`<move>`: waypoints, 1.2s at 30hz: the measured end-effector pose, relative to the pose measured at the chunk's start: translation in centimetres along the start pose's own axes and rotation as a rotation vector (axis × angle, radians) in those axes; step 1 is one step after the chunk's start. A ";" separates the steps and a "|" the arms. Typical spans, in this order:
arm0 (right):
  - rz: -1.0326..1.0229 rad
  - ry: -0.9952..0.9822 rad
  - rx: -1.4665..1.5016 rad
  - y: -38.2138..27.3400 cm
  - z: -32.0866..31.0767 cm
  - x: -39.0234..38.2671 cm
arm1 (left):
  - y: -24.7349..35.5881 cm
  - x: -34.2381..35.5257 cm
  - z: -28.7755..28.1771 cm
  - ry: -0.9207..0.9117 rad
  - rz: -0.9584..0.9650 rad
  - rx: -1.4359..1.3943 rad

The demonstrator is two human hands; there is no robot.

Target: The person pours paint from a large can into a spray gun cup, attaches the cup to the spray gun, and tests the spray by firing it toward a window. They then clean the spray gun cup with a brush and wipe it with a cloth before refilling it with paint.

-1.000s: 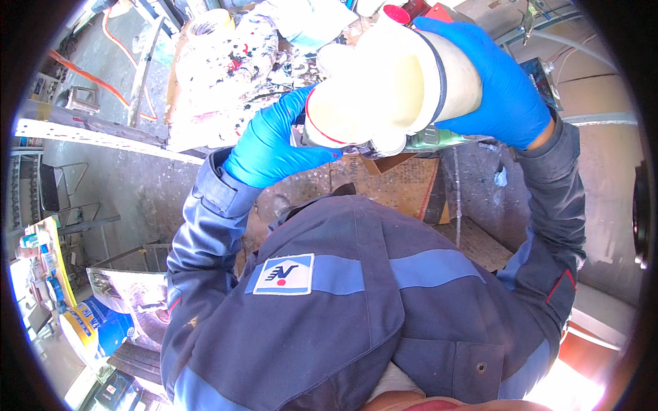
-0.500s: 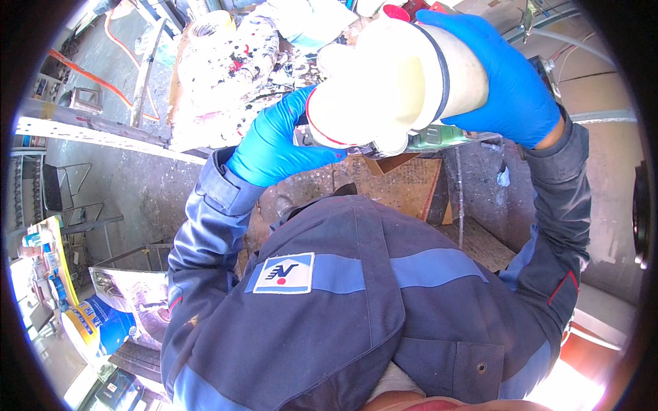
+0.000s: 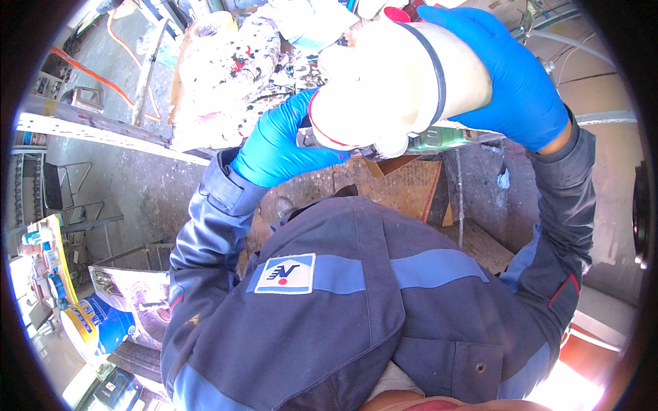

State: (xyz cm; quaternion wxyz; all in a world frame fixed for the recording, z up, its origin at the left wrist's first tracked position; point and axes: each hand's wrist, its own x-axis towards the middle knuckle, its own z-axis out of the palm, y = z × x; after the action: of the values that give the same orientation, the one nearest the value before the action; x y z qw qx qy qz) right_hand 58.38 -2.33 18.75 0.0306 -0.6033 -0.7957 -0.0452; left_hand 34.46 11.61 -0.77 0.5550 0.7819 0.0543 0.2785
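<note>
The person's right hand [image 3: 517, 89], in a blue glove, grips the large pale container [image 3: 465, 72] from its far right side, fingers and palm spread around the wall behind the dark band [image 3: 434, 75]. The left hand [image 3: 277, 147], gloved alike, is curled around the near left side of a smaller white container [image 3: 337, 113] with a red line at its edge, thumb below and fingers above. The large container leans over toward the left, and the two overlap in the view in front of the chest, near the edge of the spattered table [image 3: 195, 127]; glare hides where one ends and the other begins, so whether they touch, or anything passes between them, I cannot tell. For this tilted hold, the left hand would do well to act as the steady anchor, keeping the small container level, while the right hand alone changes the angle, slowly and from the wrist. Squeezing should stay light, since the walls could flex. Elbows held near the jacket [image 3: 329, 329] would help, and staying above the table rather than over the cardboard [image 3: 401, 185] would keep drips contained.
</note>
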 end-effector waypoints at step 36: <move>0.157 0.356 0.084 -6.8 -2.2 3.3 | -0.8 0.7 0.4 -0.044 -0.107 -0.090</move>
State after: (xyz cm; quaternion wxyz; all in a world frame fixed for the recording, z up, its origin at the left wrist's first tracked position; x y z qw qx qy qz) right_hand 50.92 -1.24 21.08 0.1996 -0.6439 -0.7295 -0.1155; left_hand 35.44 11.88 -1.32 0.6048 0.7581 0.0710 0.2333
